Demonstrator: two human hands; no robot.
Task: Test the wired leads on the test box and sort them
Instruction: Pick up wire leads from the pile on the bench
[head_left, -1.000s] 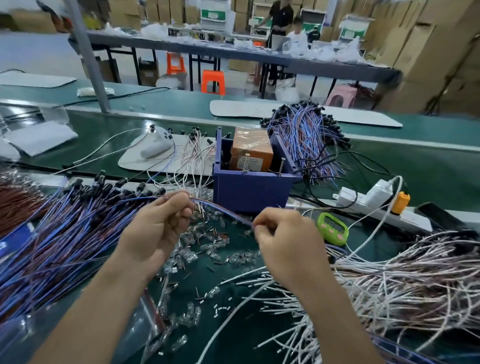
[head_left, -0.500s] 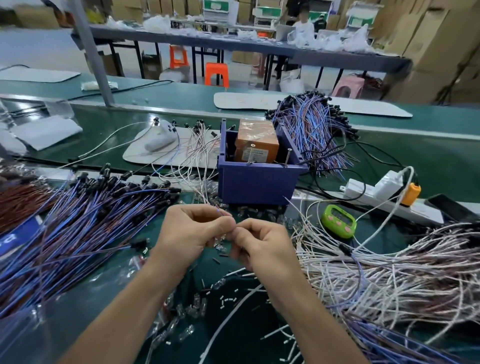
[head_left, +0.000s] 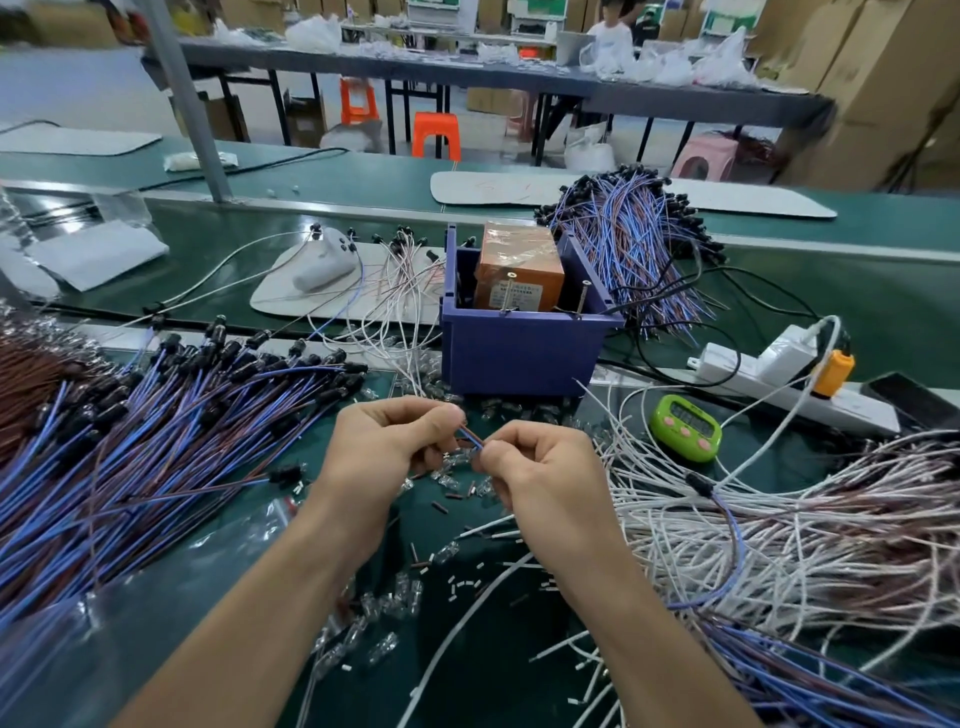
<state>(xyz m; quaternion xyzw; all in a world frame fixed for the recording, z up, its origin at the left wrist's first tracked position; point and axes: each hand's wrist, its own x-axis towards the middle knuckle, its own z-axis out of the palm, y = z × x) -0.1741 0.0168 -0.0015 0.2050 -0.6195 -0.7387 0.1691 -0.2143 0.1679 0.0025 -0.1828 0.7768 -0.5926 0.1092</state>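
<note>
At frame centre, just below the box (head_left: 524, 348), the left hand (head_left: 384, 452) and right hand (head_left: 540, 467) meet. Each pinches one lead (head_left: 471, 439) at thumb and fingertip, the other fingers curled in. Only a short blue-and-brown stretch shows between them. We judge the lead light, thin and limp: it will sag and snag on the blue pile (head_left: 156, 441) at left or the white leads (head_left: 779, 519) at right. We would grip the insulation close to each end.
</note>
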